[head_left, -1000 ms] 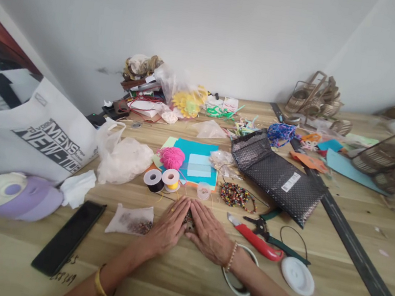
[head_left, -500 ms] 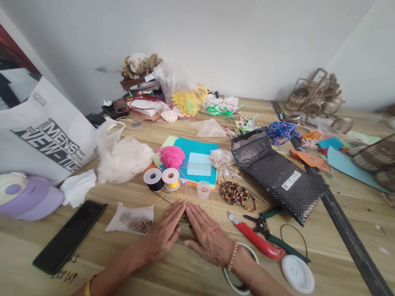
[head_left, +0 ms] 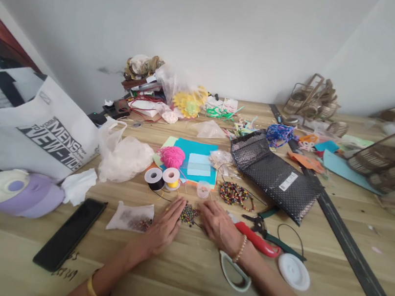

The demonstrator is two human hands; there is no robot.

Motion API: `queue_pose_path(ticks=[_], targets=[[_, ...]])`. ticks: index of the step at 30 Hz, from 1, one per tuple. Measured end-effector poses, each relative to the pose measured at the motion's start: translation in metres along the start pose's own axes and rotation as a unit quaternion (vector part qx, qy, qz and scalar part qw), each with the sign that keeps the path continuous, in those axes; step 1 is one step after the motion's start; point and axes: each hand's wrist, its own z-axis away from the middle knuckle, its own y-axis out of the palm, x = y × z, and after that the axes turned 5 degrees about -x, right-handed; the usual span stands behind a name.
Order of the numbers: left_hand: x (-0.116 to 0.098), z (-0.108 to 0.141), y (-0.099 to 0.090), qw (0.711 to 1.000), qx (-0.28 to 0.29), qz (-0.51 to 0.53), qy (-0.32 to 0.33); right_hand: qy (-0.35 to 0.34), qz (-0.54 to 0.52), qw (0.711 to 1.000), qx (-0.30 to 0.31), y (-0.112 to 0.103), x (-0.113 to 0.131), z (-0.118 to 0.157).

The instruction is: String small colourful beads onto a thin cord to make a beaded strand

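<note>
A small pile of multicoloured beads (head_left: 188, 214) lies on the wooden table between my two hands. My left hand (head_left: 166, 225) rests at the pile's left side, fingers stretched out and lying together along it. My right hand (head_left: 218, 224) is on the other side, fingers extended and slightly bent, near the beads' right edge; it holds nothing that I can see. Left of my left hand lies a white bag of beads (head_left: 135, 218). Under my right wrist the scissors' pale handle (head_left: 236, 275) shows, with the rest hidden. A dark cord end sticks out beside the pile.
Beyond my hands stand a black spool (head_left: 154, 179), a yellow spool (head_left: 171, 178) and a small clear cup (head_left: 203, 189). To the right are bead strings (head_left: 237, 195), a red-handled cutter (head_left: 260, 240), pliers (head_left: 280, 243) and a white lid (head_left: 294, 271). A phone (head_left: 69, 235) lies left.
My hands have moved apart from fingertips touching over the beads, uncovering the pile. My right hand went right, and the scissors' handle has turned and shifted left.
</note>
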Motion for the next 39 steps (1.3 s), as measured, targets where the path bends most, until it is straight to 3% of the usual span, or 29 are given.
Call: queue_pose_path(ticks=[10, 18, 29, 34, 39], targets=[[0.003, -0.022, 0.013, 0.99, 0.004, -0.106, 0.088, 0.011, 0.073, 0.996, 0.056, 0.0, 0.007, -0.007], [0.002, -0.02, 0.017, 0.983, 0.012, -0.147, 0.111, 0.003, 0.08, 0.993, 0.083, 0.003, 0.014, -0.013], [0.006, -0.008, 0.012, 0.986, -0.003, -0.119, 0.119, -0.039, 0.038, 0.997, 0.057, 0.002, 0.02, -0.011], [0.004, -0.01, 0.008, 0.99, -0.014, -0.084, 0.114, -0.014, 0.046, 0.998, 0.036, -0.014, -0.002, -0.005], [0.002, -0.017, 0.001, 0.995, -0.07, 0.027, 0.071, 0.021, 0.084, 0.995, 0.048, -0.025, -0.02, -0.003]])
